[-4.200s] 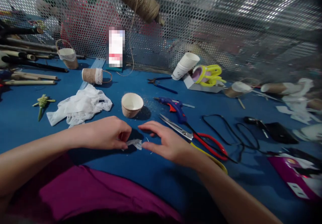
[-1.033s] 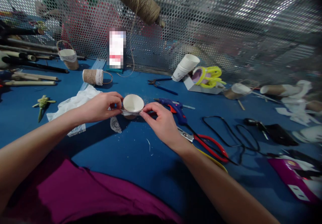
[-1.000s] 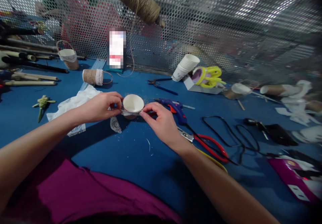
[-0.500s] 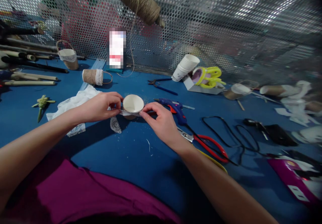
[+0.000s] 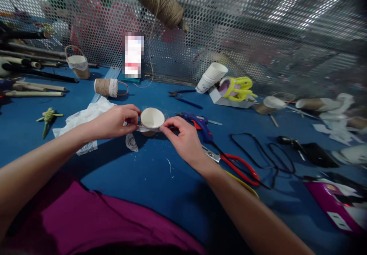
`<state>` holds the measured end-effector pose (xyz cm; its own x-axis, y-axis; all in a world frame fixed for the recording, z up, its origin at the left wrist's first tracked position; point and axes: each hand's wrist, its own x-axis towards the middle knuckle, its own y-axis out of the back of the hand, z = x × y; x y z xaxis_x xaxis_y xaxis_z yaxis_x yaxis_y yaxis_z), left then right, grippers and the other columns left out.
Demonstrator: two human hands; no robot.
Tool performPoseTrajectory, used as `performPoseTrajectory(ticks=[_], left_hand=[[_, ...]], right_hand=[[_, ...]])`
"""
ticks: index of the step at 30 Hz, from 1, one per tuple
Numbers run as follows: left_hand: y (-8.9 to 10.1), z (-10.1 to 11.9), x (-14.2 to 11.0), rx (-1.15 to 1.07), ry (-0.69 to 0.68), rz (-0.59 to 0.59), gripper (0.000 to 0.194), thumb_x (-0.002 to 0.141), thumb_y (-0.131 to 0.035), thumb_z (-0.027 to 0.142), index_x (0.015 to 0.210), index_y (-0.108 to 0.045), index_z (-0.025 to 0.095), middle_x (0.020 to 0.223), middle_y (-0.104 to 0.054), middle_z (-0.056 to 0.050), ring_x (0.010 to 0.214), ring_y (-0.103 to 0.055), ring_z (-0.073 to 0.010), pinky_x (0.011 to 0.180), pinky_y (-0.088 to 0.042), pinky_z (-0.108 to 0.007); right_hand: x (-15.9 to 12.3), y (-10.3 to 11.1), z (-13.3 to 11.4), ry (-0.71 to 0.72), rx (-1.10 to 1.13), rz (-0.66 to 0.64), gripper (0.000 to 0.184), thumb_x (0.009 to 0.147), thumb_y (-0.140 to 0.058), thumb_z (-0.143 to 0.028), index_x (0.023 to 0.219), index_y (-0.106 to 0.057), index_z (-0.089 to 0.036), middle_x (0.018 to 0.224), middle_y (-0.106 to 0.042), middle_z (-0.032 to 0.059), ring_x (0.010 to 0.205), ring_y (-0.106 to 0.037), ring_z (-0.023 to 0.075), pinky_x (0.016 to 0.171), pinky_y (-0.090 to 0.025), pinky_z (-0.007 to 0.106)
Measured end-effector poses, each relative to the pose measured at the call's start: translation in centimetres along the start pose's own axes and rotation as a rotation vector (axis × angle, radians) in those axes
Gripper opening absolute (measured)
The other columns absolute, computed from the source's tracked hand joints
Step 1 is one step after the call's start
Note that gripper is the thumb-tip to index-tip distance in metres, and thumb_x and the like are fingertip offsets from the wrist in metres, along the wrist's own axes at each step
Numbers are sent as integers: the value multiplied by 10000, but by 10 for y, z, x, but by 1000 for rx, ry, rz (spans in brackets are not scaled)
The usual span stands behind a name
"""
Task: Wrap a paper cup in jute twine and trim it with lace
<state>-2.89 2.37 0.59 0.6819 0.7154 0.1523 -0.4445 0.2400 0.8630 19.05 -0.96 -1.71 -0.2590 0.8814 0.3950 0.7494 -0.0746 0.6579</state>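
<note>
A small paper cup (image 5: 152, 118) stands upright between my hands, its white inside facing up. A strip of white lace (image 5: 147, 129) runs across the near side of the cup just below its rim. My left hand (image 5: 122, 121) pinches the lace's left end, beside the cup. With thumb and forefinger, my right hand (image 5: 183, 138) presses the other end against the cup's right side. A lace scrap (image 5: 132, 142) lies below my left hand, and a heap of white lace (image 5: 83, 119) spreads behind that wrist. The cup's lower part is mostly hidden.
Right of my hands lie a blue glue gun (image 5: 200, 123), red-handled scissors (image 5: 241, 167) and a black cord (image 5: 266, 148). Pliers (image 5: 186, 97), stacked paper cups (image 5: 212, 77) and a twine-wrapped cup (image 5: 106, 87) are farther back. A twine spool (image 5: 157, 2) hangs on the mesh.
</note>
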Motion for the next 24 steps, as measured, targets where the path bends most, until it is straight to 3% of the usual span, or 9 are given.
performPoseTrajectory(ticks=[14, 18, 24], left_hand=[[-2, -2, 0, 19, -25, 25, 137, 766, -475, 207, 700, -574, 138, 994, -594, -81, 745, -573, -133, 681, -432, -264], [-3, -3, 0, 13, -19, 27, 141, 770, -476, 217, 703, -573, 139, 997, -591, -82, 736, -565, -132, 677, -428, -271], [-2, -2, 1, -104, 18, 11, 165, 772, -498, 268, 682, -539, 137, 903, -591, -58, 687, -530, -108, 637, -412, -241]], right_hand=[[0, -1, 4, 125, -62, 38, 68, 812, -559, -181, 752, -531, -196, 803, -569, 36, 787, -539, 162, 720, -454, 325], [1, -2, 4, 13, 21, 30, 52, 798, -577, -205, 815, -530, -193, 811, -573, 30, 742, -557, 149, 697, -481, 324], [3, -1, 3, -179, 276, -10, 262, 781, -590, -265, 1028, -535, -198, 985, -598, 72, 792, -571, 151, 701, -522, 343]])
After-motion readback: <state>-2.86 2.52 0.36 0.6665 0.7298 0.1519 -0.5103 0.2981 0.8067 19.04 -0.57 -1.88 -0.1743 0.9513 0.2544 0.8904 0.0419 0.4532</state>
